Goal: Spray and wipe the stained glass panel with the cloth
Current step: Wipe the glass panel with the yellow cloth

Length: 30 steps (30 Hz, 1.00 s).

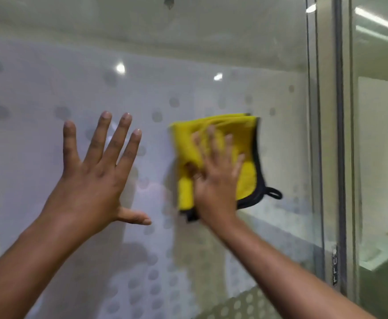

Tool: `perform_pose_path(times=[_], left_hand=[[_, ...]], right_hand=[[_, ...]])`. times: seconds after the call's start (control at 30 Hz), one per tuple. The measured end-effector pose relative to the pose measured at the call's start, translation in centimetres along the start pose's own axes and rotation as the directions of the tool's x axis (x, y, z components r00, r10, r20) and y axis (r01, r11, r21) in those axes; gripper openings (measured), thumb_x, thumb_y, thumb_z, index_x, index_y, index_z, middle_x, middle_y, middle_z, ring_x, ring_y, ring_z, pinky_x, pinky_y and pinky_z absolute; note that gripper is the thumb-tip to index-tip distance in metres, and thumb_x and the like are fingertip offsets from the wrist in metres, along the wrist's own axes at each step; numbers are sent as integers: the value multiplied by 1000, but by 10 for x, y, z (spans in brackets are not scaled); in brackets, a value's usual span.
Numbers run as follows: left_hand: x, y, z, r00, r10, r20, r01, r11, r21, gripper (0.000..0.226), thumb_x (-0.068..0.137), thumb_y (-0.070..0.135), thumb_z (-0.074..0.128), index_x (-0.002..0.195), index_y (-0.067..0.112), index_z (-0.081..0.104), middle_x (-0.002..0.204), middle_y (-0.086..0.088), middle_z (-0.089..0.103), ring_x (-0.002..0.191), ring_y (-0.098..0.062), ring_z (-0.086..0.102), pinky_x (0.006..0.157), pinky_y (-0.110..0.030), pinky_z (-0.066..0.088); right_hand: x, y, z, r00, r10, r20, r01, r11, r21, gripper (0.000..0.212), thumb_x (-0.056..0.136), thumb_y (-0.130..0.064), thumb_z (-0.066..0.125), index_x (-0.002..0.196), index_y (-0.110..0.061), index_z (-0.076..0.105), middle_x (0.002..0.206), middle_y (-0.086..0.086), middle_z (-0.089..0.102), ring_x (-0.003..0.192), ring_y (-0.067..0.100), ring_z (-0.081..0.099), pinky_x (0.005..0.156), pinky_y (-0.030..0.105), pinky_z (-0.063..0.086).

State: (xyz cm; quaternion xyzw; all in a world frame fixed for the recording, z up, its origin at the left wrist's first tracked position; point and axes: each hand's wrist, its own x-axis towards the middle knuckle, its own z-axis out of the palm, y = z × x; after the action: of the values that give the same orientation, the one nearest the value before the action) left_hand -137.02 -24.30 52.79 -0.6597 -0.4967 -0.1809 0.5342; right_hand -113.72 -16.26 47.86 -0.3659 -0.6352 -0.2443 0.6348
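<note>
A frosted glass panel [38,93] with grey dots fills the view in front of me. My right hand [216,180] presses a folded yellow cloth [246,139] with a black edge and a hanging loop flat against the glass, right of centre; the hand and cloth are motion-blurred. My left hand [94,176] is spread flat, fingers apart, to the left of the cloth, at or just before the glass, and holds nothing. No spray bottle is in view.
A metal door frame [324,134] runs vertically to the right of the cloth, with a small "PULL" label [334,268] low on it. Beyond it is another clear pane [382,157] showing a room with ceiling lights.
</note>
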Motion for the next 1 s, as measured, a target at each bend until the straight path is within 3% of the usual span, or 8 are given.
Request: perform_pose_path(times=[0.2,0.3,0.4,0.5,0.67,0.8,0.9,1.0], left_hand=[[2,-4,6,999,13,-33,-14,1000,-19,157,52,104,35,171,5,13,182,-18,1,168,-44,-2,121,-81,-6],[1,-2,7,1000,7,-23,-7,1000,-8,166,46,111,39,172,6,9,182,-17,-2,168,-42,-5,121,-81,-4],[1,-1,7,999,7,-32,-7,1000,-15,172,41,108,51,172,6,7,182,-16,-4,168,-42,-7,120,-82,-4],[0,-1,8,999,0,-53,-1,1000,-7,167,44,102,55,172,6,7,182,-16,-5,168,-42,-7,119,-84,-2],[0,0,6,998,-1,-57,1,1000,7,164,47,101,55,171,5,9,182,-17,-4,168,-42,-7,120,-83,-3],[-1,-1,3,999,-2,-44,2,1000,5,164,47,102,54,172,6,6,182,-16,-6,168,-41,-9,121,-81,-5],[-1,-2,1,999,2,-34,-1,1000,13,162,50,103,52,172,7,4,182,-16,-9,168,-41,-11,121,-83,-3],[0,-1,-1,1000,4,-30,-4,1000,12,162,51,102,52,172,7,2,182,-16,-10,168,-41,-12,121,-83,-3]], right_hand=[[-11,42,-7,948,-309,73,311,950,-23,53,111,-42,42,164,-42,33,177,-9,18,166,26,7,129,63,-2],[-11,114,-32,994,104,-31,-104,995,0,69,104,-21,49,164,-45,26,174,-12,20,165,22,7,129,64,1],[-44,154,-50,784,603,-147,-581,796,167,63,108,-35,44,168,-26,24,176,-5,22,166,25,9,129,66,3],[-93,127,-34,665,723,-187,-697,691,192,67,104,-42,40,166,-27,21,176,-1,20,166,28,9,128,67,5],[-188,18,2,994,71,82,-74,997,31,87,85,-27,54,165,-46,25,178,-12,13,166,31,5,131,58,-6],[-230,-8,11,805,-471,360,485,873,55,61,107,-39,47,165,-41,29,177,-9,21,164,35,16,127,69,4],[-207,27,2,745,-557,367,588,808,34,57,110,-33,46,163,-44,32,177,-15,19,164,27,19,128,63,7],[-168,76,-17,948,-248,201,248,968,27,62,100,-27,54,159,-37,41,176,-14,19,165,27,15,127,68,8]])
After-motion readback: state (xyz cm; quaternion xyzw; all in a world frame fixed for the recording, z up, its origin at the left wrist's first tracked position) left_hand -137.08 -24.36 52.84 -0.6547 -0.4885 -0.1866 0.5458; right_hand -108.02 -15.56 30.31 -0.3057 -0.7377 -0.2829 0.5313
